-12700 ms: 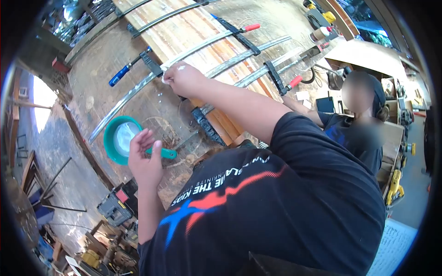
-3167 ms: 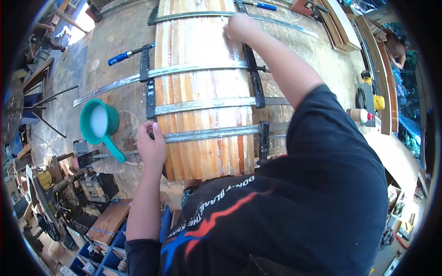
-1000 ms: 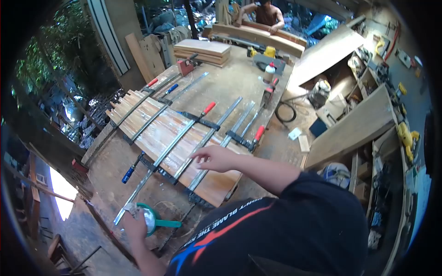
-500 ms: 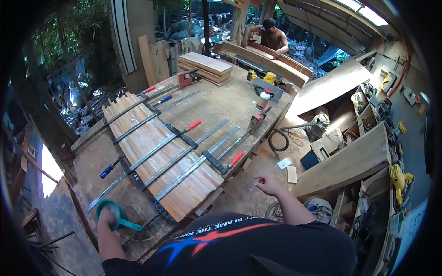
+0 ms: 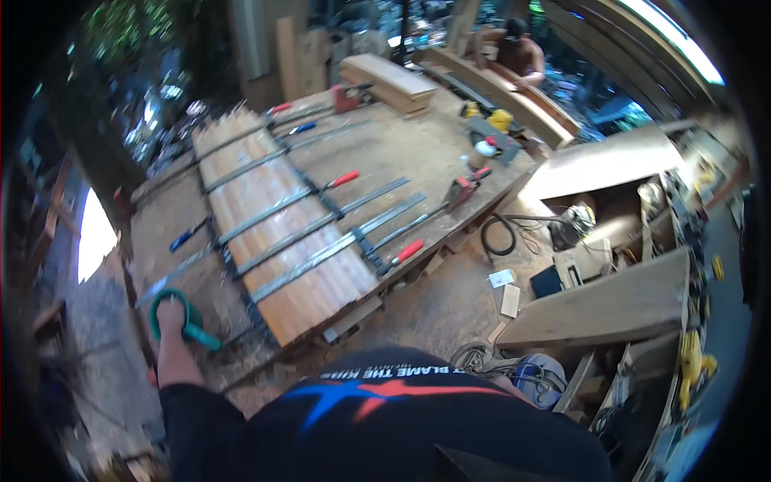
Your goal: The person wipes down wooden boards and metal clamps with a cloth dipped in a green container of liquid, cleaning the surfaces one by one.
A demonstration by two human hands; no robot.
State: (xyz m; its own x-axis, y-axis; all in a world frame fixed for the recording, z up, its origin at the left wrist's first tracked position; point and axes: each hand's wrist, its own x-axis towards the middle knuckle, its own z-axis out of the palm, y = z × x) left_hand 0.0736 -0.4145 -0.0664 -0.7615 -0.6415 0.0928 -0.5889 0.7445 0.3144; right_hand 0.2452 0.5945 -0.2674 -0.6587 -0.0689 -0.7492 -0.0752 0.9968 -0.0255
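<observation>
My left hand (image 5: 170, 314) reaches down into a green plastic dipper (image 5: 190, 328) with a side handle, at the near left corner of the workbench. Its fingers are hidden inside the dipper, so I cannot see whether they hold anything. Right of it lies a panel of glued wooden strips (image 5: 301, 265), crossed by several metal bar clamps (image 5: 281, 259). A clamp with a blue handle (image 5: 183, 239) sits just beyond the dipper. My right hand is out of view, behind the dark shirt at the right.
Stacked boards (image 5: 393, 83), a white bottle with a red cap (image 5: 485, 148) and a yellow circular saw (image 5: 499, 122) stand on the far workbench (image 5: 418, 149). A co-worker (image 5: 520, 60) leans over long boards beyond. Shelves and a long plank (image 5: 602, 301) line the right side.
My view has turned, and the bench sits differently in it. My right hand, earlier raised over the floor, has dropped out of sight. My left hand remains in the dipper.
</observation>
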